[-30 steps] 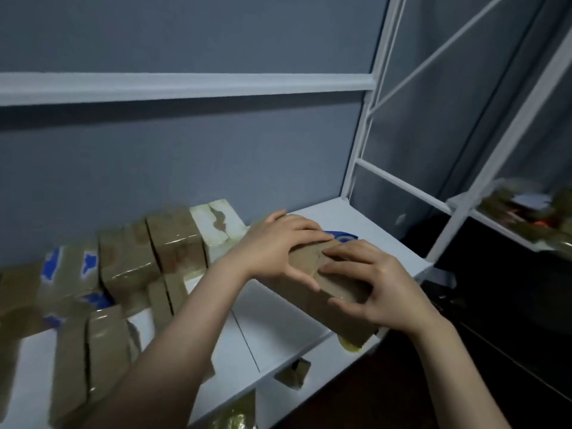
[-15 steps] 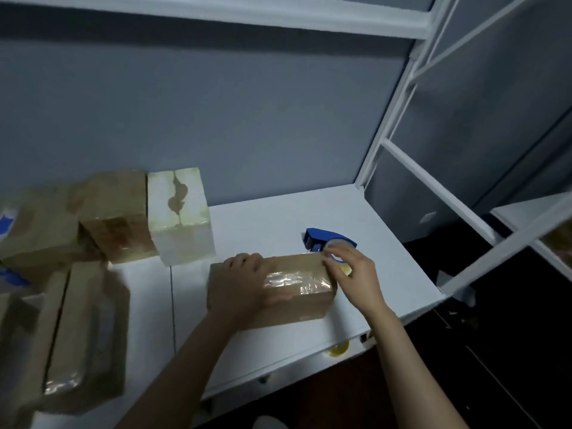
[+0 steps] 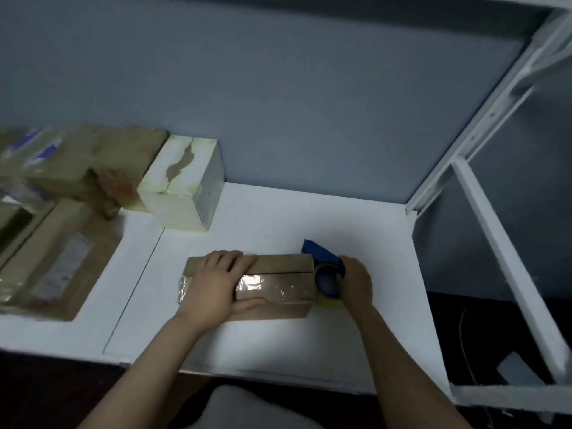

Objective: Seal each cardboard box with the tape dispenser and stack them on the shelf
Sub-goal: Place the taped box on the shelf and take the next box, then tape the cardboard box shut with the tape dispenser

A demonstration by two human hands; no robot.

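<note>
Head view, starting from the left: my left hand (image 3: 216,283) lies over the left end of the cardboard box (image 3: 284,266), fingers spread across its top and thumb hooked along the near face, so it grips the box and pins it to the white shelf board (image 3: 278,218). The box lies long-side toward me near the front edge of the board. Glossy tape already shines on its near face, and a flap seam shows along the top. Touching the box's right end is the blue tape dispenser (image 3: 323,261), with my right hand (image 3: 356,283) curled round it. I judge the step is to start a strip at that end. To do it well I would press the tape down onto the right face first, then draw the dispenser leftward along the seam at a low angle while the left hand bears down and gives way ahead of it. My left fingers sit right on that path, so they are the main obstacle. Well to the left of the box lie blurred brown taped parcels (image 3: 58,261). Behind it and to the left stands a pale box (image 3: 182,187) against the wall. Right of the box the white frame upright (image 3: 495,243) rises, near enough to crowd my right elbow.
</note>
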